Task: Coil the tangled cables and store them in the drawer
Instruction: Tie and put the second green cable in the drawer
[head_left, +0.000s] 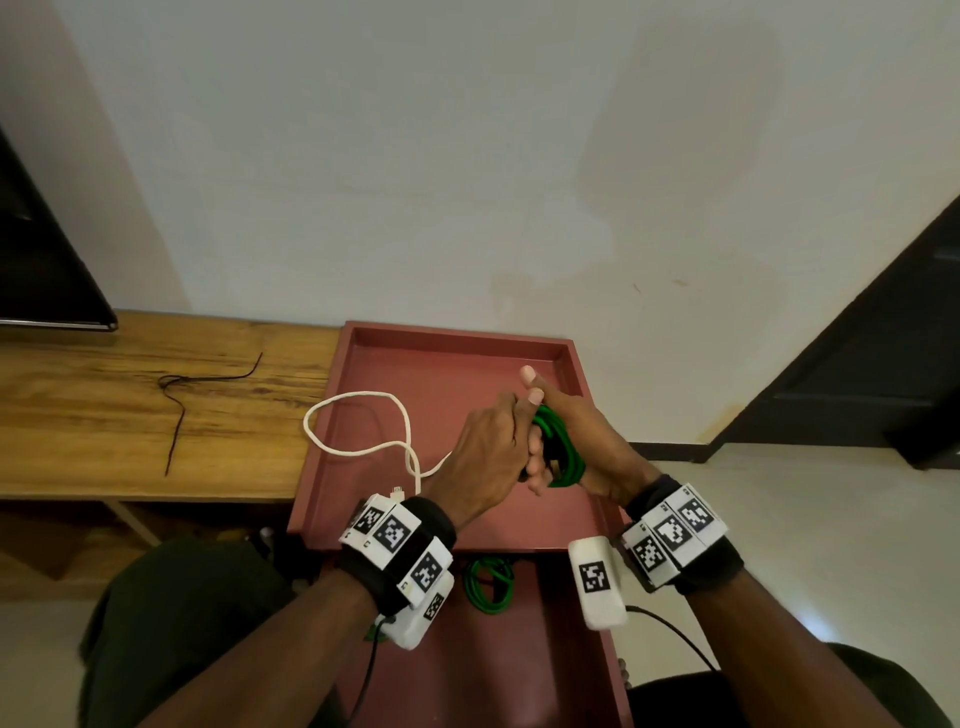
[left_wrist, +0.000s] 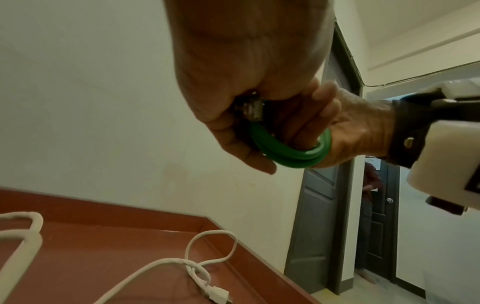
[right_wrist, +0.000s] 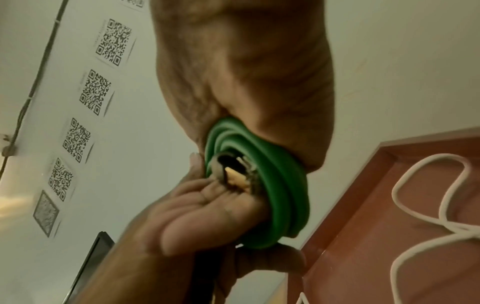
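Note:
Both hands meet above the red tray (head_left: 457, 343). A green cable (head_left: 558, 452) is wound in a small coil (left_wrist: 291, 158) around the fingers of my right hand (head_left: 569, 415). My left hand (head_left: 493, 447) pinches the cable's metal plug end (right_wrist: 233, 174) against the coil (right_wrist: 280, 197). A white cable (head_left: 363, 400) lies loose on the tray, looped and knotted (left_wrist: 200, 267), with one loop hanging over the tray's left edge. Below the tray, an open red drawer (head_left: 519, 665) holds another green coil (head_left: 488, 584).
A wooden bench (head_left: 130, 441) stands to the left of the tray with a thin black cord (head_left: 179, 410) on it. A dark screen (head_left: 41, 260) leans at the far left. A dark door (head_left: 883, 364) is at the right.

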